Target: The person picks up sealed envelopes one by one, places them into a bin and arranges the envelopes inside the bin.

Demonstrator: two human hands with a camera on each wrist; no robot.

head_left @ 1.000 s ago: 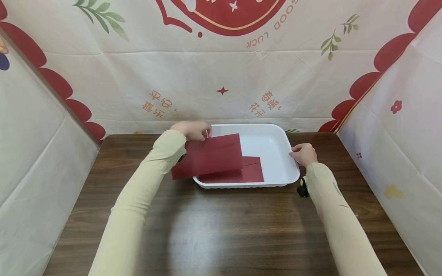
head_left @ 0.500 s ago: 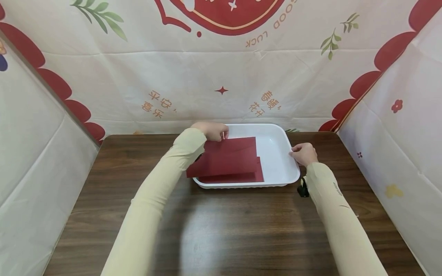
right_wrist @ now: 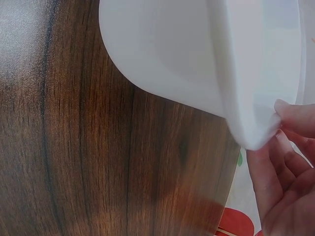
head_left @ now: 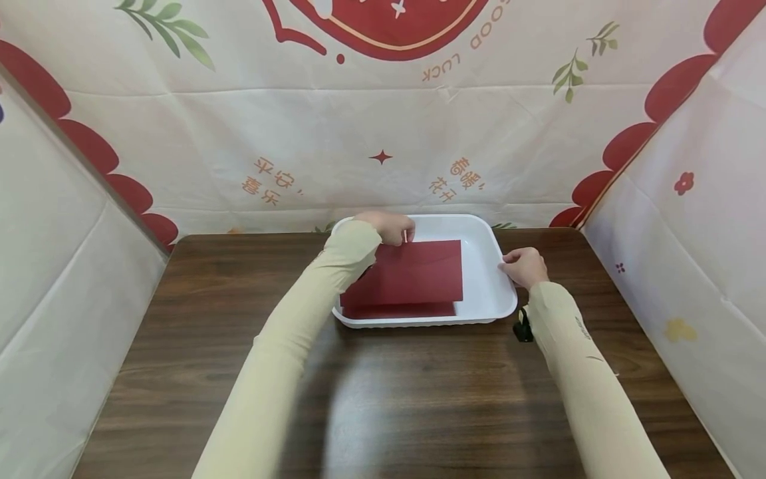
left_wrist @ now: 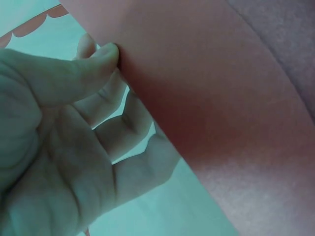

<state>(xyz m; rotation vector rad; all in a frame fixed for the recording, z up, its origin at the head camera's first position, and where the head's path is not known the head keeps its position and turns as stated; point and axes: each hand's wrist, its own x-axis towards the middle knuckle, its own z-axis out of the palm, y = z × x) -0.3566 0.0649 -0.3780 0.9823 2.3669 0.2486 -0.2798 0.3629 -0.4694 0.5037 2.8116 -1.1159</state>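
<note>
My left hand (head_left: 390, 228) pinches the far edge of a red envelope (head_left: 419, 273) between thumb and fingers. In the left wrist view the thumb lies on the face of the envelope (left_wrist: 197, 88) and the fingers curl behind its edge. The envelope is over the left and middle part of a white tray (head_left: 487, 279). Under it, a second red envelope (head_left: 401, 311) lies in the tray, mostly covered. My right hand (head_left: 526, 267) grips the tray's right rim, thumb on one side and fingers on the other, as the right wrist view shows with the white tray (right_wrist: 162, 44).
The tray stands at the back of a dark wooden table (head_left: 419, 386), close to a printed cloth backdrop (head_left: 335, 133). Cloth panels also flank the table on both sides. A small black device (head_left: 523, 327) is at the right wrist.
My left hand has moved to the right with the red envelope, bringing it from partly past the tray's left side to over the tray and the lower envelope. My right hand stays at the rim.
</note>
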